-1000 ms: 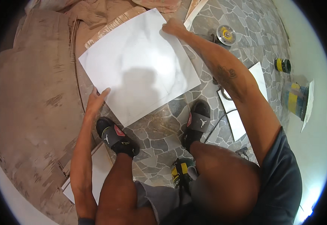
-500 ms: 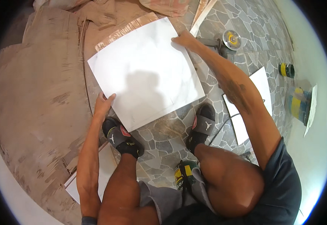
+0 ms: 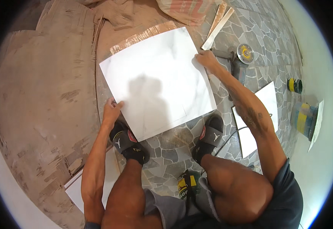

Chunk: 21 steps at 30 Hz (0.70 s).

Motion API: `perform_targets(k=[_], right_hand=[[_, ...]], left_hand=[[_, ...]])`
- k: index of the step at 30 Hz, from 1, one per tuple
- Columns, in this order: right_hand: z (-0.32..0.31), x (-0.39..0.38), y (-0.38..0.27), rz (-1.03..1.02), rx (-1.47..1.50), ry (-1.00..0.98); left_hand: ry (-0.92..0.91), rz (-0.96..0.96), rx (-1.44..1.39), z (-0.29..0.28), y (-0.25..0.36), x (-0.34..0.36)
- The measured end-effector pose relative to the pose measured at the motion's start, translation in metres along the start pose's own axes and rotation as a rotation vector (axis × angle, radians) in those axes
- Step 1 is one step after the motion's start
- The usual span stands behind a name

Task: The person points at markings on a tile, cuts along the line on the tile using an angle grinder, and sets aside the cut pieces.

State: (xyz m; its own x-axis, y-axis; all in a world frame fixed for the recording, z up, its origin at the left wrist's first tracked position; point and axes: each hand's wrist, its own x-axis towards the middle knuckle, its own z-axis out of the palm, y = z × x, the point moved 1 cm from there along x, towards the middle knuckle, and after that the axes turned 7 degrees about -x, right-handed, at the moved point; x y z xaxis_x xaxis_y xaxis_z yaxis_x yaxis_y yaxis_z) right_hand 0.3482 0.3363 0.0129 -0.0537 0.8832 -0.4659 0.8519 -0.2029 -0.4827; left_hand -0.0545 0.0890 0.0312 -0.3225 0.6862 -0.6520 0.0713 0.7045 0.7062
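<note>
A large white marble-look tile [image 3: 158, 76] lies at the center, over a strip of wood and the stone-patterned floor. My left hand [image 3: 114, 108] grips its left edge with the thumb on top. My right hand [image 3: 205, 60] grips the right edge near the far corner, fingers bent round it. An angle grinder [image 3: 245, 54] with a metal disc lies beside my right hand, its cord running past my right sandal [image 3: 210, 135]. My left sandal [image 3: 128, 143] is by the tile's near corner.
A plywood sheet [image 3: 40, 114] covers the left side. A sack [image 3: 183, 9] and strips [image 3: 214, 36] lie at the back. More white tiles [image 3: 246, 139] lie right and lower left. A can [image 3: 294, 85] and bucket [image 3: 302, 120] stand by the wall [image 3: 323, 68]. A can [image 3: 185, 185] sits between my legs.
The view has shifted, so the scene sits lower and more rightward. The tile, still in both hands, appears turned slightly clockwise compared with a second ago.
</note>
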Motion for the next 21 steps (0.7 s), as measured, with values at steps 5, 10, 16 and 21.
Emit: perform_targets(k=[5, 10, 16, 21], right_hand=[[-0.014, 0.025, -0.022, 0.017, -0.064, 0.053], [-0.011, 0.034, -0.04, 0.037, -0.062, 0.059], [-0.002, 0.034, -0.027, -0.068, -0.163, 0.086], [-0.005, 0.036, -0.011, -0.056, -0.06, 0.073]], left_hand=[[0.043, 0.058, -0.007, -0.005, 0.032, 0.007], [-0.003, 0.075, 0.132, -0.019, 0.03, 0.05], [0.038, 0.064, 0.055, -0.01, 0.018, 0.054], [-0.009, 0.036, 0.061, -0.001, 0.023, 0.052]])
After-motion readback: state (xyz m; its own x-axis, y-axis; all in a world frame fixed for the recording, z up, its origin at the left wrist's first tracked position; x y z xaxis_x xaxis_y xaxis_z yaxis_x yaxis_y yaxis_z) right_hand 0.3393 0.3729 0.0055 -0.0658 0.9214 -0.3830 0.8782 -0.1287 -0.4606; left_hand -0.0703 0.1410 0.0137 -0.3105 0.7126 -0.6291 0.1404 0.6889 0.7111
